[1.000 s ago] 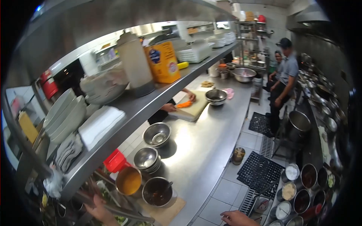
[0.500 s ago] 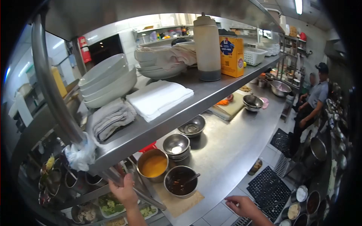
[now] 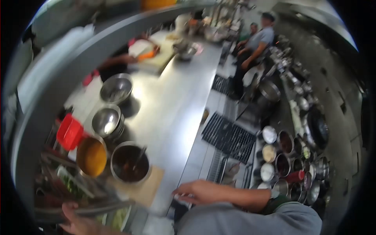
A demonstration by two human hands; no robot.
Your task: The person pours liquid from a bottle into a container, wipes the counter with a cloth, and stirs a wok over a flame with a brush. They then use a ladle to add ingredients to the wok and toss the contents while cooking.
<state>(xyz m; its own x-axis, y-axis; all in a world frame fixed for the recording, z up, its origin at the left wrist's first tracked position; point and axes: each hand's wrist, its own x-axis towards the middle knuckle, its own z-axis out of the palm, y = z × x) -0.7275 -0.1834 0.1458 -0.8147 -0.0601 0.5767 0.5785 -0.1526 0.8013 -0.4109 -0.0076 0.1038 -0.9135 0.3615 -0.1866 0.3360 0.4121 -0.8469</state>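
Note:
My left hand (image 3: 76,221), at the lower left, is beside the metal counter rail (image 3: 117,205), thumb and fingers apart and blurred. Nothing shows in its grasp. My right hand (image 3: 192,192) hangs close to the counter's front edge, empty, its fingers loosely bent and apart. Between the hands, a metal bowl of dark brown sauce (image 3: 127,164) with a spoon (image 3: 140,153) standing in it rests on a tan sheet (image 3: 150,186). Left of that bowl is a metal pot of yellow-orange liquid (image 3: 92,158). Trays of cut green vegetables (image 3: 72,184) lie below, near my left hand.
Stacked metal bowls (image 3: 106,119), another bowl (image 3: 116,88) and a red container (image 3: 69,132) stand along the counter's left. Someone's arm (image 3: 117,60) reaches a cutting board (image 3: 164,58). A person (image 3: 256,47) stands in the aisle. Containers (image 3: 284,162) crowd the right side.
My view has swung right and down, bringing the right-hand containers and my sleeve into sight. The upper shelf has mostly left view. The left hand appears lower and farther left.

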